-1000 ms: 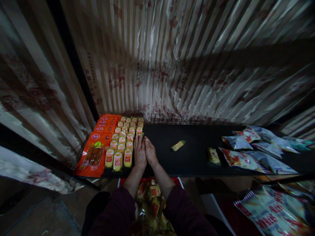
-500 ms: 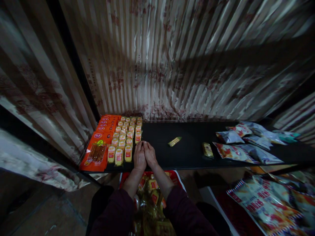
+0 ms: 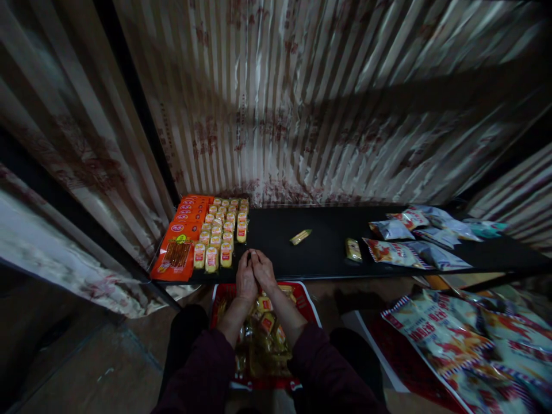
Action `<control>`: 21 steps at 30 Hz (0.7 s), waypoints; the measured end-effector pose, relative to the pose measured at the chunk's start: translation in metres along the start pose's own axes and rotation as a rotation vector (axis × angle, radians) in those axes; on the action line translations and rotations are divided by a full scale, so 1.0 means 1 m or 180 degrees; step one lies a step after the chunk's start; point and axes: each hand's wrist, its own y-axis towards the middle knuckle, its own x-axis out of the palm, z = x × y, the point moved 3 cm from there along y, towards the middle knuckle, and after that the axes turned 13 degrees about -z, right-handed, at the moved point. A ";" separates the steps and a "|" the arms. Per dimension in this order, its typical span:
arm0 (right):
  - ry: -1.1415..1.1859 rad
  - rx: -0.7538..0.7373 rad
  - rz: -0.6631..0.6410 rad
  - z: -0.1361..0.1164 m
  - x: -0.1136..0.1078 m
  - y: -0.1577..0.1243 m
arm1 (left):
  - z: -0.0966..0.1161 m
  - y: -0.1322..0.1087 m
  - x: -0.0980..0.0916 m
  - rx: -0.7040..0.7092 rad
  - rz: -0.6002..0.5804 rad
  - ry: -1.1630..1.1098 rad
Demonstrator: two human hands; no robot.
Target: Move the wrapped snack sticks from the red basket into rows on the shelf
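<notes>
My left hand and my right hand are pressed together, fingers curled, above the shelf's front edge. Whatever lies between them, if anything, is hidden by the fingers. Just left of them, small wrapped yellow cakes with red-and-white labels stand in rows on the black shelf. The rightmost row ends farther back than its neighbours. Below my forearms sits a red basket with a white rim, holding many more wrapped cakes.
Orange snack packets overlap at the shelf's left end. Two loose wrapped pieces, a slim one and a thicker one, lie mid-shelf. Chip-style bags cover the right part, with larger bags below. A striped curtain hangs behind.
My joined hands have drawn back a little toward me, closer to the shelf's front edge. The view has shifted slightly, showing more of the basket. The cakes on the shelf keep their arrangement.
</notes>
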 end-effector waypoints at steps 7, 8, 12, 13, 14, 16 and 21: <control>-0.0211 -0.0140 -0.0077 -0.002 -0.003 -0.029 | -0.002 -0.028 0.003 -0.0052 -0.0060 -0.0628; -0.0240 -0.0159 -0.0097 -0.002 -0.003 -0.033 | -0.002 -0.032 0.002 0.0008 -0.0068 -0.0522; -0.0278 -0.0156 -0.0130 -0.002 -0.004 -0.043 | 0.002 -0.044 -0.005 0.0321 -0.0216 0.0114; -0.0267 -0.0149 -0.0141 -0.002 -0.004 -0.045 | 0.003 -0.046 -0.006 0.0381 -0.0251 0.0214; -0.0250 -0.0147 -0.0159 -0.003 -0.004 -0.047 | 0.005 -0.048 -0.008 0.0430 -0.0283 0.0279; -0.0192 -0.0136 -0.0201 -0.003 -0.003 -0.051 | 0.007 -0.052 -0.010 0.0497 -0.0337 0.0351; -0.0067 -0.0216 -0.0147 0.000 -0.005 -0.065 | 0.006 -0.064 -0.012 0.0570 -0.0389 0.0495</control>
